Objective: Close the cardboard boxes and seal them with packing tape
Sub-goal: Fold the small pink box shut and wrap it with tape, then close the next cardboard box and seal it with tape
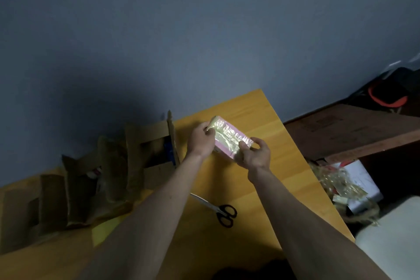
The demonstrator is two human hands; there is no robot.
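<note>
Holding a small pink box [227, 143] wrapped in glossy clear tape, both hands meet above the far part of the yellow wooden counter [261, 188], near its far right corner. The left hand [201, 141] has its fingers curled on the box's far-left end, pinching the tape there; the right hand [255, 153] has its fingers clamped round the near-right end. The box is tilted, lifted clear of the counter surface as far as can be told. Print runs along the pink face under the tape, but glare and blur make it unreadable. Along the counter's left edge, against the blue-grey wall, stands a row of open brown cardboard boxes [113, 166] with flaps raised; something blue [169, 150] shows inside the farthest one. No writing can be read on them. Black-handled scissors [218, 210] lie flat near the counter's middle, between the two forearms, well apart from the held box.
</note>
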